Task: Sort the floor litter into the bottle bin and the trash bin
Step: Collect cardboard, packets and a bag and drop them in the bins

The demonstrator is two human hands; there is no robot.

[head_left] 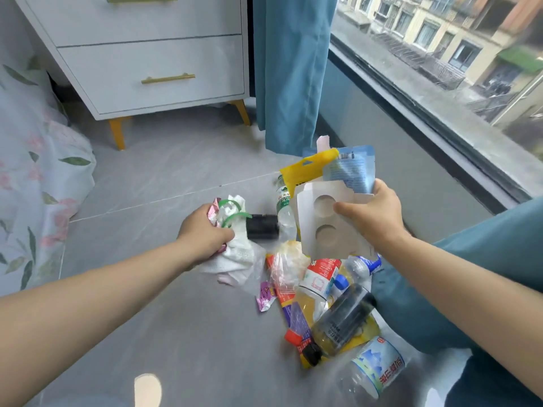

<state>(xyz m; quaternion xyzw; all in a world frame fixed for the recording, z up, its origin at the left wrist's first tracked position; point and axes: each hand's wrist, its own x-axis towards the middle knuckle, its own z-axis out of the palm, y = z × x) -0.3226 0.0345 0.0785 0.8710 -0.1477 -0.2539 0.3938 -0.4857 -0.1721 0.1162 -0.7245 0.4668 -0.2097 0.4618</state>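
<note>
My left hand [204,235] grips a bundle of soft litter [238,248]: white tissue, clear plastic, a pink foil wrapper and green plastic rings. My right hand [373,214] holds a fan of flat packaging: a white card with two round holes [326,227], a blue pouch [352,168] and a yellow bag [305,168]. On the floor between and below my hands lie bottles: a clear one with a green label [283,207], a red-labelled one [320,277], a dark one [343,318] and a large blue-labelled one [376,365]. No bin is in view.
A black roll [263,227] lies beside the tissue bundle. Wrappers [286,292] are mixed among the bottles. A white dresser [152,69] stands behind, a teal curtain [291,69] hangs by the window, and floral bedding [32,177] is at left. My knee [470,277] is at right.
</note>
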